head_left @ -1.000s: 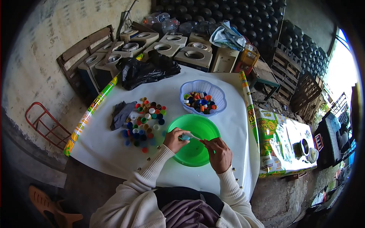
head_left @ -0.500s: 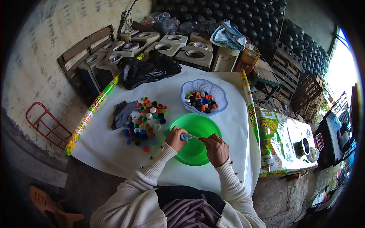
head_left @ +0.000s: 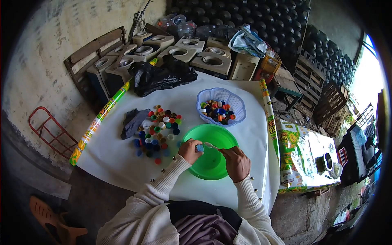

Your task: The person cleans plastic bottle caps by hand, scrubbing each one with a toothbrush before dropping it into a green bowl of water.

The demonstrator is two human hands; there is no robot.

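Observation:
My left hand (head_left: 189, 151) pinches a light blue bottle cap (head_left: 199, 148) over the left part of a green basin (head_left: 206, 173). My right hand (head_left: 237, 162) is closed around a slim white toothbrush (head_left: 210, 145), its head pointing left toward the cap, with a small gap between them. Most of the handle is hidden in my fingers. Left of the basin, many colourful bottle caps (head_left: 157, 129) lie loose on the white sheet (head_left: 118, 159). Behind it stands a lavender plastic basket (head_left: 239, 104) with more caps inside.
A grey cloth (head_left: 134, 123) lies beside the loose caps. A black plastic bag (head_left: 163, 77) sits at the table's far edge, before several beige units with round openings (head_left: 212, 60). Rolled printed edges (head_left: 99, 118) border the sheet. Another covered table (head_left: 306, 155) stands at right.
The toothbrush head has drawn slightly away from the cap, and the cap is turned differently in my left fingers. Both hands stay over the basin. The view has shifted a little.

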